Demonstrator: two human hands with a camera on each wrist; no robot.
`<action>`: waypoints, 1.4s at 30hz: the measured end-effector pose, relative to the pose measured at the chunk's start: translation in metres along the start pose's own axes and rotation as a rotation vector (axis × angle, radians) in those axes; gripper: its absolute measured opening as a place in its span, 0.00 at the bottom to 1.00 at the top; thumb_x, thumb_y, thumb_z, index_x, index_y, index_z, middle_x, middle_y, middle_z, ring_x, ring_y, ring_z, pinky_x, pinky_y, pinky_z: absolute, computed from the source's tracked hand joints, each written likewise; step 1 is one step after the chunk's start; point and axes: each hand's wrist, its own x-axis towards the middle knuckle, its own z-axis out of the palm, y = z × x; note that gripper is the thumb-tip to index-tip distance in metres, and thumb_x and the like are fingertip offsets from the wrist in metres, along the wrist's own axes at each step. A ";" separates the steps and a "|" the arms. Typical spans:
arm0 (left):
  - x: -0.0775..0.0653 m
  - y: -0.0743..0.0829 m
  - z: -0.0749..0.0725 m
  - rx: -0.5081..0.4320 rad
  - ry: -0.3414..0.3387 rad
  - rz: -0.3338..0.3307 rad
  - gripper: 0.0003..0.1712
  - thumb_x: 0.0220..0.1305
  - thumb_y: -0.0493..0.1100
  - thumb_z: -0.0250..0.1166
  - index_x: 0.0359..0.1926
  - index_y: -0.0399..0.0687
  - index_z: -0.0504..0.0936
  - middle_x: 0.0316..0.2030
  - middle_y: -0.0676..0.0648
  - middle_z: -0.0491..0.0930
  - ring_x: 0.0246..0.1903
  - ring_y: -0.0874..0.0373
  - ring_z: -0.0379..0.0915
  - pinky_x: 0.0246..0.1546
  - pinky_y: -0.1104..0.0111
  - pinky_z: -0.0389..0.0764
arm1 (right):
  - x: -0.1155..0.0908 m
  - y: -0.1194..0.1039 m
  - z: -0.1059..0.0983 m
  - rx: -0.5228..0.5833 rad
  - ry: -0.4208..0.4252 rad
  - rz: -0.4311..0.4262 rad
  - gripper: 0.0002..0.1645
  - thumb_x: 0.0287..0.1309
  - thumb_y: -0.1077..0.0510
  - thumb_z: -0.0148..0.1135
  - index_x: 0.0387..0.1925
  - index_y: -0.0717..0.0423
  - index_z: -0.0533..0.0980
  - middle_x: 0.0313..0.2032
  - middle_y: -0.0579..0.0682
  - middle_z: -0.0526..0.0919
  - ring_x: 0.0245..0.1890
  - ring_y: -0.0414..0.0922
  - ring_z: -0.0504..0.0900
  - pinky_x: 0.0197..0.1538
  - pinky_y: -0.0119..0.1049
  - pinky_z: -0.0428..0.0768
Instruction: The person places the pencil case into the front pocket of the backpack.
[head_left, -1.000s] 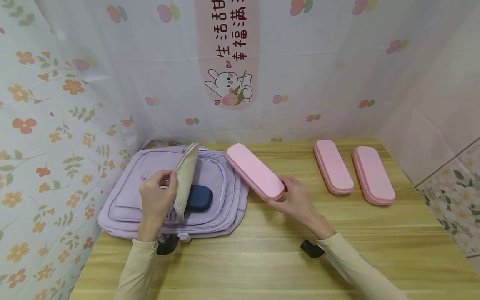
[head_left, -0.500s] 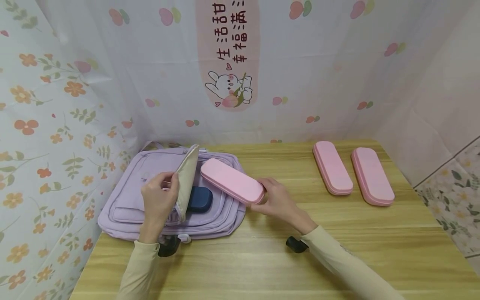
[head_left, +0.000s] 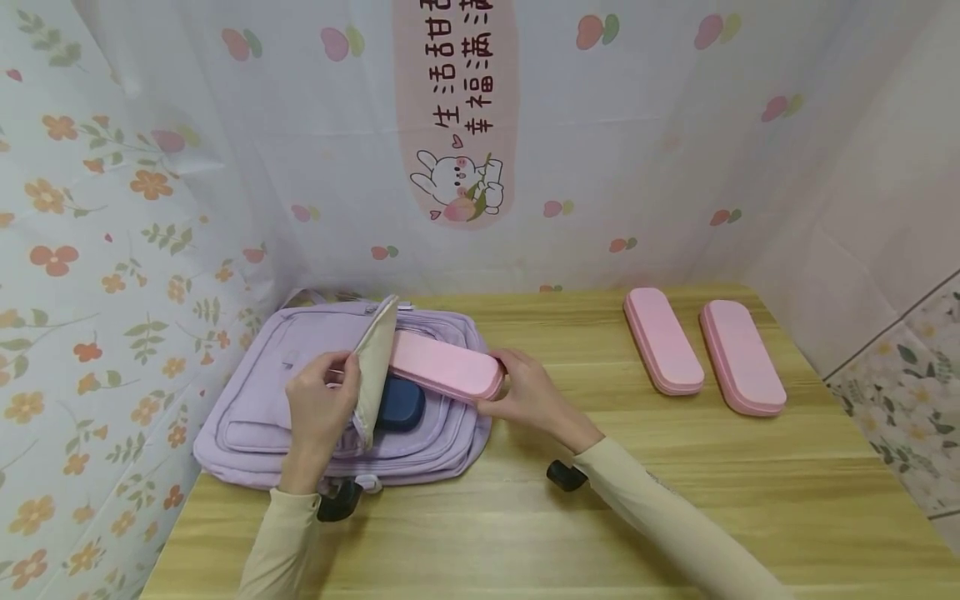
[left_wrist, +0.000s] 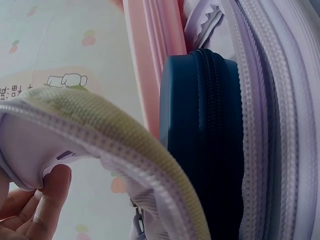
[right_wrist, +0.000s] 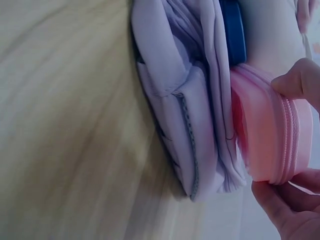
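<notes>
A lilac backpack (head_left: 255, 392) lies flat on the table, its front pocket flap (head_left: 377, 367) lifted to show a cream lining. My left hand (head_left: 321, 408) pinches the edge of that flap and holds it up. A pink zippered pencil case (head_left: 450, 367) is gripped at its right end by my right hand (head_left: 536, 400), thumb on one side and fingers on the other. The case's far end is hidden behind the flap. Beside it in the pocket sits a dark blue zippered case (left_wrist: 200, 130), partly covered by the flap in the head view.
Two more pink pencil cases, one (head_left: 663, 342) nearer and one (head_left: 742, 358) farther right, lie on the wooden table (head_left: 480, 542). Printed cloth (head_left: 315, 133) hangs behind and at the left. A black wrist mount (head_left: 566, 475) shows below the right wrist.
My right hand has moved left with the pink pencil case, from beside the backpack to over it, its far end now behind the flap. The left hand keeps holding the flap up.
</notes>
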 end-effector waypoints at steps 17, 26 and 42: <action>-0.001 -0.002 0.000 -0.008 -0.003 -0.025 0.05 0.60 0.31 0.66 0.33 0.32 0.88 0.25 0.41 0.87 0.19 0.66 0.75 0.25 0.86 0.72 | 0.036 -0.001 0.009 0.012 -0.060 0.017 0.49 0.42 0.50 0.78 0.66 0.66 0.72 0.56 0.62 0.81 0.52 0.53 0.80 0.57 0.47 0.80; -0.004 -0.003 0.001 -0.028 0.000 -0.022 0.04 0.60 0.30 0.66 0.33 0.33 0.88 0.25 0.41 0.87 0.18 0.63 0.76 0.26 0.87 0.72 | 0.050 -0.008 0.019 0.001 -0.096 0.014 0.46 0.43 0.52 0.77 0.63 0.67 0.73 0.58 0.63 0.81 0.58 0.56 0.80 0.62 0.49 0.78; -0.008 -0.003 0.008 -0.078 0.000 -0.023 0.04 0.59 0.29 0.67 0.34 0.32 0.87 0.25 0.40 0.86 0.19 0.66 0.75 0.26 0.87 0.72 | 0.066 -0.017 0.042 0.109 -0.061 0.142 0.38 0.47 0.58 0.80 0.59 0.67 0.75 0.50 0.59 0.85 0.47 0.48 0.85 0.52 0.38 0.84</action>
